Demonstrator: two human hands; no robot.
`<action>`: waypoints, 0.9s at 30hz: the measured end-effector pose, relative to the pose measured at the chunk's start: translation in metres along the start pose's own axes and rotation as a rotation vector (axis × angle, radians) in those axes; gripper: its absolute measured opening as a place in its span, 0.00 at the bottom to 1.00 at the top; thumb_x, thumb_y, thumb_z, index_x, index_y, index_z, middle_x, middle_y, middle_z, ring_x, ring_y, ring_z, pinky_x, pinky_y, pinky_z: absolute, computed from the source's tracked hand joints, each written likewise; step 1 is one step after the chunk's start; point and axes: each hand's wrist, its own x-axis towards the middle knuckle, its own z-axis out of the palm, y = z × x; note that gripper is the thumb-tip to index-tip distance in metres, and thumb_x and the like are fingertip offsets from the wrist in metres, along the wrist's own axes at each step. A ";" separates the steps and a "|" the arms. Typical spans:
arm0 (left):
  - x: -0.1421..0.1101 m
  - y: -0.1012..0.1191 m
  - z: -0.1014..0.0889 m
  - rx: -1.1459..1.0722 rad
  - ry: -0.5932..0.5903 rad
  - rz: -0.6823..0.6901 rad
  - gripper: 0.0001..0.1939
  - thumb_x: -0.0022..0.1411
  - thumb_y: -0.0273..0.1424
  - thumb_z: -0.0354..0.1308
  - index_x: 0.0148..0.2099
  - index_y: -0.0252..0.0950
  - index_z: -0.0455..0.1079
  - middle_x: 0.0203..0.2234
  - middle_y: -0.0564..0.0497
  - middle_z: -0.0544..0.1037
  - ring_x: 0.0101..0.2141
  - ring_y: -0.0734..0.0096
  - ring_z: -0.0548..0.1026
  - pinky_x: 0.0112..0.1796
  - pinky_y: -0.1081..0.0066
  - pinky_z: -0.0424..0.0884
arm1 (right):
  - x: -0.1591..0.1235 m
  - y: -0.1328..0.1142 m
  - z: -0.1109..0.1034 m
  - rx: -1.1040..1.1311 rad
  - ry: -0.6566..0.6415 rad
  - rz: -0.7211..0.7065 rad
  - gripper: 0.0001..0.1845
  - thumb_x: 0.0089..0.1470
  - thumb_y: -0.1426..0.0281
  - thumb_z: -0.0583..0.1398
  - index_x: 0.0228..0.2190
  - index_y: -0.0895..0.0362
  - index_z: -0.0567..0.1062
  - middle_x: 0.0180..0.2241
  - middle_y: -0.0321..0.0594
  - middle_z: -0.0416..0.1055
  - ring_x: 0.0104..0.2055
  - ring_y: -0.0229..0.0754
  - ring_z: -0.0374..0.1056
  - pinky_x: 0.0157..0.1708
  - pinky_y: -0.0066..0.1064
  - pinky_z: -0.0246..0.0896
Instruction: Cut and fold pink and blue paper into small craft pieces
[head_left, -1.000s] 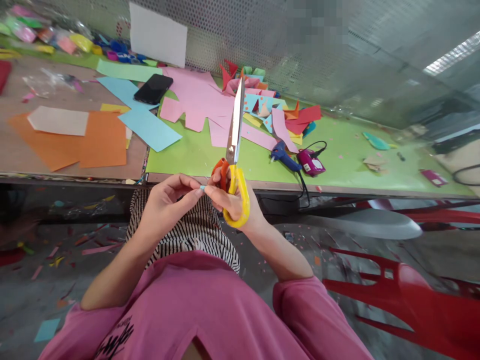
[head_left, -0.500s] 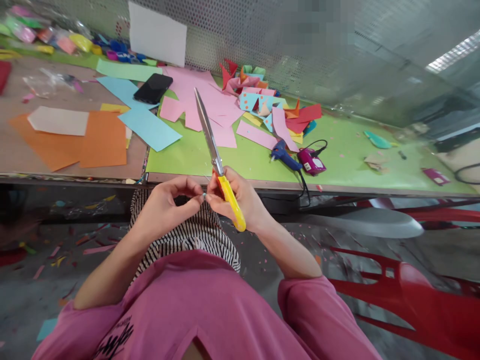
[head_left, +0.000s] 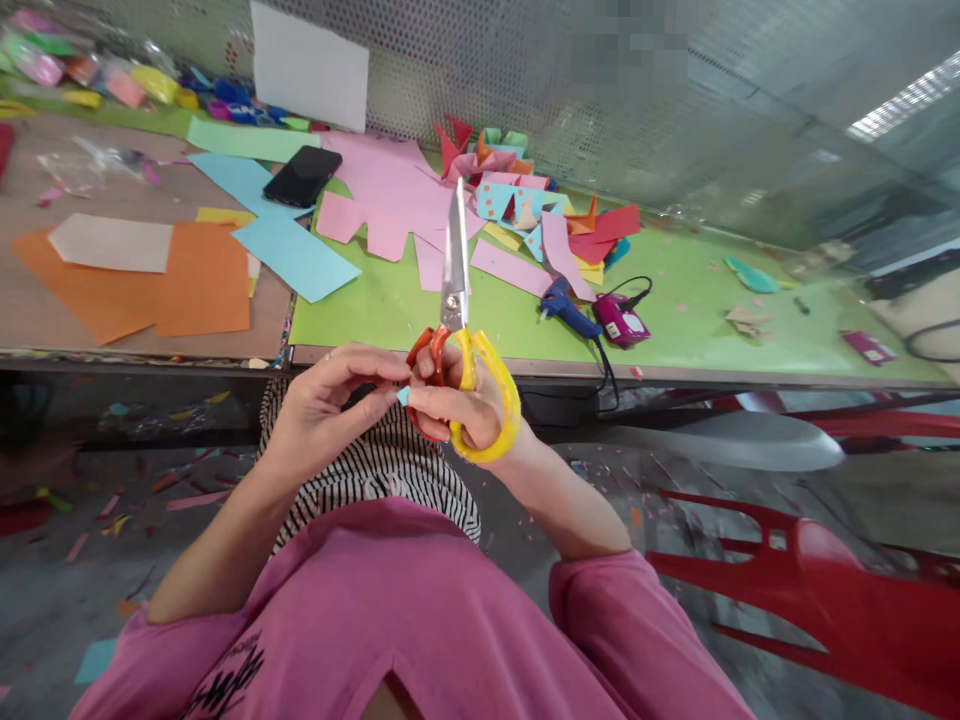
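My right hand (head_left: 476,400) holds a pair of scissors (head_left: 454,270) with one yellow and one red-orange handle. Their blades are together and point up and away over the table. A tiny piece of light blue paper (head_left: 403,395) sits between the fingertips of both hands. My left hand (head_left: 341,400) pinches at it from the left, thumb and forefinger close together. Both hands are held over my lap, just in front of the table edge. Parts of my right fingers are hidden behind the scissor handles.
Pink paper (head_left: 382,190), a blue sheet (head_left: 296,258), orange paper (head_left: 202,280) and a black phone (head_left: 303,176) lie on the table (head_left: 360,320). Farther right are folded paper shapes (head_left: 506,195), a blue glue gun (head_left: 570,310) and a purple box (head_left: 621,320). A red chair (head_left: 840,600) stands at right.
The scissors have turned in my right hand, so both handle loops now face me and the blades point more straight ahead. The small blue paper shows more between my fingertips.
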 end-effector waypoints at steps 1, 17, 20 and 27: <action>0.000 0.000 -0.003 0.021 -0.048 0.047 0.12 0.62 0.23 0.65 0.44 0.45 0.81 0.41 0.49 0.83 0.45 0.66 0.81 0.52 0.65 0.76 | 0.000 0.000 0.000 0.027 -0.033 0.029 0.21 0.47 0.68 0.69 0.31 0.52 0.61 0.20 0.20 0.60 0.14 0.26 0.52 0.14 0.23 0.47; 0.010 0.006 -0.009 -0.044 0.031 -0.370 0.05 0.56 0.30 0.69 0.33 0.37 0.75 0.28 0.50 0.81 0.32 0.69 0.81 0.37 0.71 0.78 | 0.000 0.009 -0.011 -0.153 0.108 -0.134 0.20 0.48 0.65 0.71 0.31 0.53 0.63 0.26 0.25 0.65 0.20 0.27 0.57 0.18 0.23 0.53; 0.013 0.002 -0.006 -0.092 0.013 -0.483 0.07 0.53 0.29 0.70 0.31 0.36 0.74 0.26 0.53 0.80 0.29 0.72 0.80 0.34 0.74 0.77 | 0.003 0.011 -0.014 -0.245 0.156 -0.199 0.22 0.47 0.65 0.72 0.31 0.53 0.63 0.29 0.27 0.68 0.26 0.29 0.63 0.27 0.25 0.63; 0.011 -0.001 0.000 -0.209 0.023 -0.453 0.08 0.52 0.26 0.70 0.34 0.37 0.75 0.29 0.52 0.82 0.28 0.74 0.80 0.32 0.75 0.79 | 0.006 0.017 -0.014 -0.298 0.154 -0.146 0.20 0.49 0.63 0.70 0.32 0.53 0.64 0.28 0.26 0.66 0.25 0.28 0.61 0.26 0.25 0.62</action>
